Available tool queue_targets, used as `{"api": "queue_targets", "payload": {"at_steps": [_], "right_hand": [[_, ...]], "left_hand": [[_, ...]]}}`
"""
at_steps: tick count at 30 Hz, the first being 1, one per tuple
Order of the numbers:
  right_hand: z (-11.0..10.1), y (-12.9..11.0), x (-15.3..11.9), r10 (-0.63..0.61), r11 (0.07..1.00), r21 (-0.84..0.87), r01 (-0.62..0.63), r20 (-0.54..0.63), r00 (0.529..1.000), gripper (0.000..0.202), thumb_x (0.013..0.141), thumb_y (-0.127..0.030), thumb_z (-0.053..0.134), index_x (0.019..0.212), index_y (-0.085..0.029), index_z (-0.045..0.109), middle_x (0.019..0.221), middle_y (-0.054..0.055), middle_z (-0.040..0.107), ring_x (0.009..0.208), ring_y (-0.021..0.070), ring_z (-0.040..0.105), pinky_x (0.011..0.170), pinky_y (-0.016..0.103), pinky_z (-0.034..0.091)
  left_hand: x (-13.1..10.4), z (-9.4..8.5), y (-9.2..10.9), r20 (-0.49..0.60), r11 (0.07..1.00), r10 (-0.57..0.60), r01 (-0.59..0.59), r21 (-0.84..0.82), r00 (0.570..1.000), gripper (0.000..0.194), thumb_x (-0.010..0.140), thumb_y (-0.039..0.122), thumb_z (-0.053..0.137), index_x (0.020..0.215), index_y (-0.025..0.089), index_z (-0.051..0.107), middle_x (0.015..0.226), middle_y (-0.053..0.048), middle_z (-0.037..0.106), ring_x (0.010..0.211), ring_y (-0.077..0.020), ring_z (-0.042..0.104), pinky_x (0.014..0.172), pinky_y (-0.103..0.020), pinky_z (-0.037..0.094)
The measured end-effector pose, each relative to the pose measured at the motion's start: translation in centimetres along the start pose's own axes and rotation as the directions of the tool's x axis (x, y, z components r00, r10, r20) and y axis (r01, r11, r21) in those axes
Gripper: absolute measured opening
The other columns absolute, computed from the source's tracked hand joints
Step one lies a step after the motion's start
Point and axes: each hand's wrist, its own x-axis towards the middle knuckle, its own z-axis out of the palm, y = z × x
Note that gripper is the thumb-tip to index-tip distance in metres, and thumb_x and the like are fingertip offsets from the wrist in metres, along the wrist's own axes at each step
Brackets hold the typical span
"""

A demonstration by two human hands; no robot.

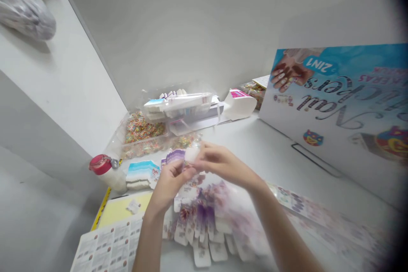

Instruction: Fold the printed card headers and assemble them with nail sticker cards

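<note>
My left hand (169, 183) and my right hand (225, 165) meet over the table, fingers pinched together. Between them is a small whitish packet (192, 154), partly hidden by the fingers and blurred. Right below lies a spread pile of purple-and-white printed cards (204, 216) with rounded ends. Behind my left hand stands a stack of purple cards (173, 157). To its left sits a stack of blue-and-white cards (143, 172).
A bottle with a red lid (108, 172) stands at the left, near a yellow sheet (123, 210) and a label sheet (108, 244). Behind are a tray of colourful bits (140, 129) and a clear plastic tray (188, 104). A large nail stickers box (331, 114) stands right, with sticker strips (312, 208) before it.
</note>
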Motion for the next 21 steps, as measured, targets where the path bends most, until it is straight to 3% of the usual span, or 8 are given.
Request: {"api": "queue_targets", "payload": {"at_steps": [3, 5, 7, 10, 12, 15, 17, 21], "right_hand": [[-0.6, 0.5, -0.1, 0.087, 0.982, 0.164, -0.090, 0.025, 0.996, 0.033, 0.089, -0.043, 0.050, 0.075, -0.016, 0.065, 0.065, -0.001, 0.054, 0.056, 0.0091, 0.053, 0.055, 0.024, 0.045], [-0.7, 1.0, 0.0, 0.133, 0.949, 0.285, -0.136, 0.029, 0.991, 0.028, 0.087, -0.041, 0.055, 0.082, -0.015, 0.066, 0.058, -0.002, 0.053, 0.052, 0.0082, 0.051, 0.052, 0.023, 0.043], [-0.7, 1.5, 0.2, 0.155, 0.897, 0.415, -0.154, 0.032, 0.987, 0.023, 0.080, -0.037, 0.065, 0.091, -0.016, 0.066, 0.062, -0.003, 0.055, 0.048, 0.0061, 0.048, 0.046, 0.020, 0.040], [-0.3, 1.7, 0.5, 0.175, 0.819, 0.546, -0.178, 0.057, 0.983, 0.038, 0.073, -0.032, 0.073, 0.107, -0.022, 0.059, 0.066, -0.005, 0.057, 0.043, 0.0033, 0.044, 0.037, 0.015, 0.033], [0.0, 1.6, 0.6, 0.195, 0.792, 0.568, -0.222, 0.110, 0.975, 0.042, 0.073, -0.031, 0.074, 0.110, -0.024, 0.055, 0.065, -0.006, 0.056, 0.039, 0.0026, 0.043, 0.033, 0.013, 0.028], [0.3, 1.6, 0.7, 0.210, 0.784, 0.557, -0.273, 0.175, 0.962, 0.038, 0.072, -0.029, 0.074, 0.103, -0.023, 0.054, 0.063, -0.007, 0.057, 0.035, 0.0015, 0.040, 0.030, 0.012, 0.025], [0.4, 1.5, 0.7, 0.204, 0.809, 0.530, -0.254, 0.152, 0.967, 0.033, 0.070, -0.027, 0.075, 0.095, -0.022, 0.054, 0.063, -0.007, 0.057, 0.036, 0.0020, 0.042, 0.031, 0.013, 0.026], [0.2, 0.9, 0.3, 0.126, 0.920, 0.369, -0.134, 0.044, 0.991, 0.019, 0.075, -0.031, 0.071, 0.082, -0.018, 0.060, 0.065, -0.003, 0.059, 0.047, 0.0062, 0.052, 0.043, 0.018, 0.041]], "left_hand": [[-0.2, 0.3, 0.6, -0.023, 0.999, 0.017, -0.016, 0.034, 1.000, 0.023, 0.075, 0.034, 0.072, 0.083, 0.013, 0.068, 0.074, -0.001, 0.066, 0.067, -0.0147, 0.059, 0.065, -0.025, 0.046], [-0.5, 0.9, 0.9, -0.046, 0.998, 0.052, -0.050, 0.032, 0.998, 0.024, 0.073, 0.030, 0.074, 0.089, 0.015, 0.066, 0.075, -0.001, 0.067, 0.068, -0.0143, 0.060, 0.066, -0.024, 0.046], [-0.9, 1.5, 1.3, -0.083, 0.997, 0.076, -0.076, 0.002, 0.994, 0.035, 0.073, 0.026, 0.075, 0.103, 0.018, 0.058, 0.077, 0.000, 0.069, 0.070, -0.0145, 0.063, 0.067, -0.023, 0.047], [-1.5, 2.0, 1.7, -0.103, 0.995, 0.088, -0.092, -0.034, 0.991, 0.060, 0.073, 0.024, 0.076, 0.120, 0.026, 0.039, 0.078, 0.001, 0.071, 0.070, -0.0155, 0.066, 0.070, -0.026, 0.049], [-1.8, 2.0, 1.7, -0.100, 0.993, 0.116, -0.117, 0.004, 0.988, 0.063, 0.072, 0.024, 0.076, 0.121, 0.028, 0.037, 0.077, 0.002, 0.070, 0.071, -0.0161, 0.066, 0.070, -0.027, 0.050], [-1.9, 1.4, 1.4, -0.074, 0.979, 0.174, -0.165, 0.119, 0.982, 0.047, 0.073, 0.026, 0.075, 0.112, 0.025, 0.049, 0.073, 0.002, 0.067, 0.067, -0.0155, 0.064, 0.066, -0.025, 0.048], [-1.8, 1.0, 1.1, -0.057, 0.966, 0.191, -0.177, 0.187, 0.980, 0.035, 0.073, 0.027, 0.074, 0.103, 0.022, 0.057, 0.069, 0.002, 0.066, 0.063, -0.0148, 0.061, 0.061, -0.024, 0.046], [-1.5, 0.7, 0.9, -0.099, 0.959, 0.207, -0.182, 0.215, 0.973, 0.027, 0.073, 0.031, 0.074, 0.096, 0.021, 0.064, 0.069, 0.001, 0.066, 0.062, -0.0161, 0.060, 0.059, -0.025, 0.046]]}}
